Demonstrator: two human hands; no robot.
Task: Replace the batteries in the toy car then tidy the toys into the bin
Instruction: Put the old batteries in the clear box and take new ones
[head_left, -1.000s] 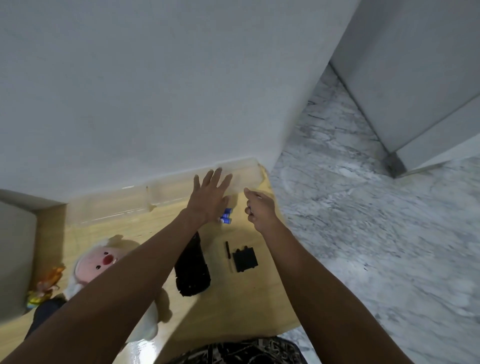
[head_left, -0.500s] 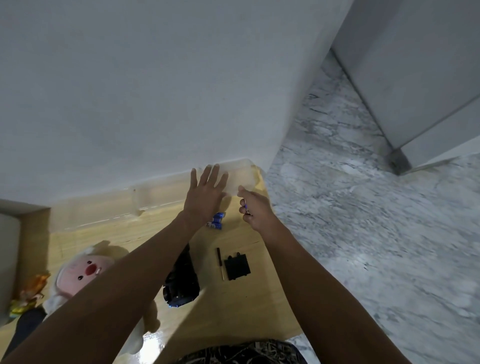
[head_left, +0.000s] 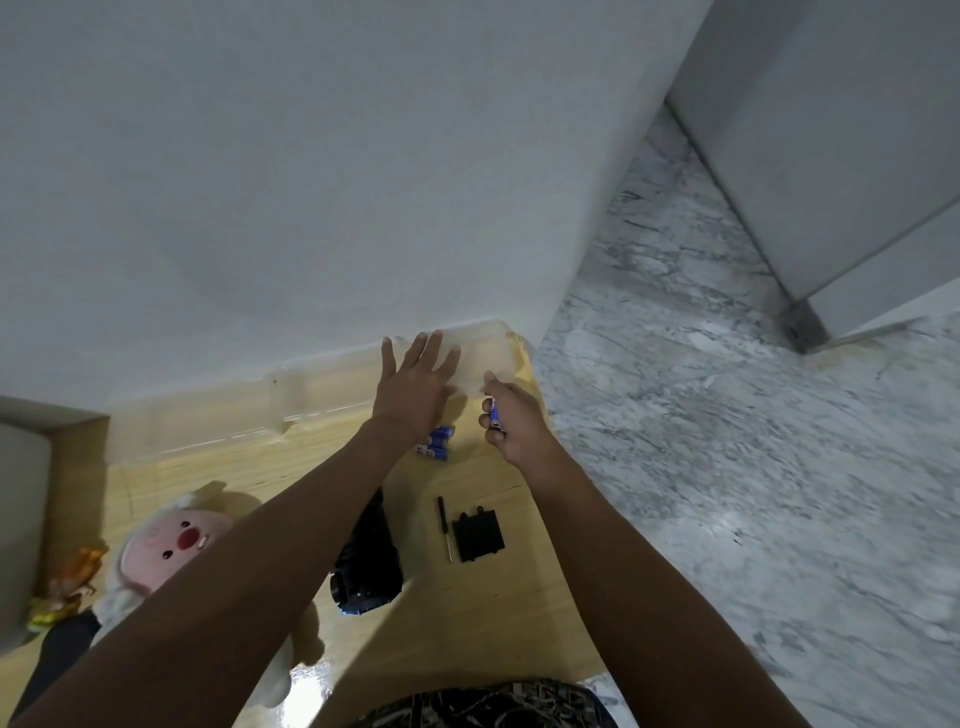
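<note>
My view has swung right; my flat left hand (head_left: 415, 387) steadies the bin (head_left: 483, 358), right hand (head_left: 511, 421) pinches a battery (head_left: 495, 415) to stash, car (head_left: 366, 566) opened at 7 o'clock, spares (head_left: 435, 442) between.

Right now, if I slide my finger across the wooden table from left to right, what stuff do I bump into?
Orange toy → pink plush → toy car → screwdriver → black battery cover.
</note>
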